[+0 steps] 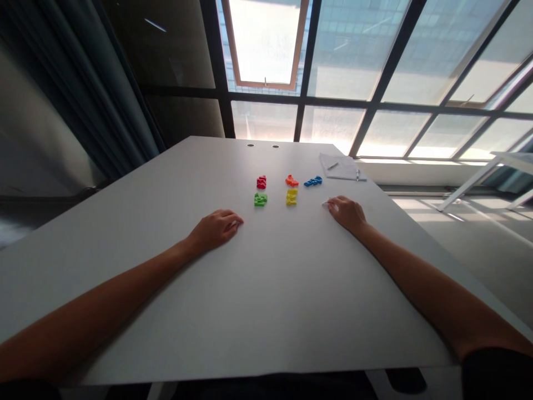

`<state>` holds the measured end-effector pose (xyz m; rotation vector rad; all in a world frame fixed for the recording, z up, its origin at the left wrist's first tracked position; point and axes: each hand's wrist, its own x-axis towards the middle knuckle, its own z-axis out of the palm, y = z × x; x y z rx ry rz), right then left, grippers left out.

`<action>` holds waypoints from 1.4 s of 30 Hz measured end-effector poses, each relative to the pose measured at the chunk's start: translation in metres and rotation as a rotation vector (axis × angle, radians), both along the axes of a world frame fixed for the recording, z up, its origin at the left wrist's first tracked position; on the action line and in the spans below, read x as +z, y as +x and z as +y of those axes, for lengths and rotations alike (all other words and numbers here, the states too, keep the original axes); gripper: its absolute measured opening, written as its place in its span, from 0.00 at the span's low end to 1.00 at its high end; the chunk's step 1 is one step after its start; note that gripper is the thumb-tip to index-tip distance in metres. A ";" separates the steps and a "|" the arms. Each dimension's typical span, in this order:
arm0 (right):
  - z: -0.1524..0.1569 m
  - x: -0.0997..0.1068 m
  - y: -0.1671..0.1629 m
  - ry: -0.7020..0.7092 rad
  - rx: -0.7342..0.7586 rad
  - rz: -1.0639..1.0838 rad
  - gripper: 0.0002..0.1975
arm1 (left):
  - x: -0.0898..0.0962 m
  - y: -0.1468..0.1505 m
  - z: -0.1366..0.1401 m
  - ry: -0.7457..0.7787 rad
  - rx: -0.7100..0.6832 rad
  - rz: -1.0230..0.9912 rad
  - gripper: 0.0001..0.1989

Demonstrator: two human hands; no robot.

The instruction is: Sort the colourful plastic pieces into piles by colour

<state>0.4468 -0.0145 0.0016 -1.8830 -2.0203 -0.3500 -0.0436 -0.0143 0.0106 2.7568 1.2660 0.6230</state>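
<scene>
My left hand (215, 228) rests on the white table (266, 294), fingers curled together. A pale spot shows at its fingertips, too small to name. Further right, my right hand (347, 213) pinches a small white object (325, 203) close to the tabletop; its kind cannot be made out. Between and beyond the hands lie small coloured plastic pieces in separate groups. The green pieces (260, 200) are nearest my left hand, with the red pieces (261, 182) behind them. Yellow pieces (291, 196) lie in front of the orange pieces (291, 180). Blue pieces (313, 181) sit beyond my right hand.
White paper sheets (342, 166) lie at the table's far right, with a pen-like item (332, 166) on them. Two dark round holes (250, 145) mark the far edge. Windows stand behind, a dark curtain (83, 72) hangs left, and a white-framed table (472, 182) stands right.
</scene>
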 end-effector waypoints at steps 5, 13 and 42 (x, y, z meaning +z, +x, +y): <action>-0.002 0.000 0.000 0.073 -0.058 0.017 0.18 | -0.001 0.000 -0.001 -0.011 -0.007 -0.007 0.19; -0.030 0.002 -0.017 0.131 0.086 0.079 0.16 | 0.000 0.002 -0.004 -0.031 0.004 -0.020 0.18; -0.126 0.013 -0.138 -0.257 0.618 0.083 0.45 | 0.007 0.050 -0.070 0.059 -0.267 0.121 0.46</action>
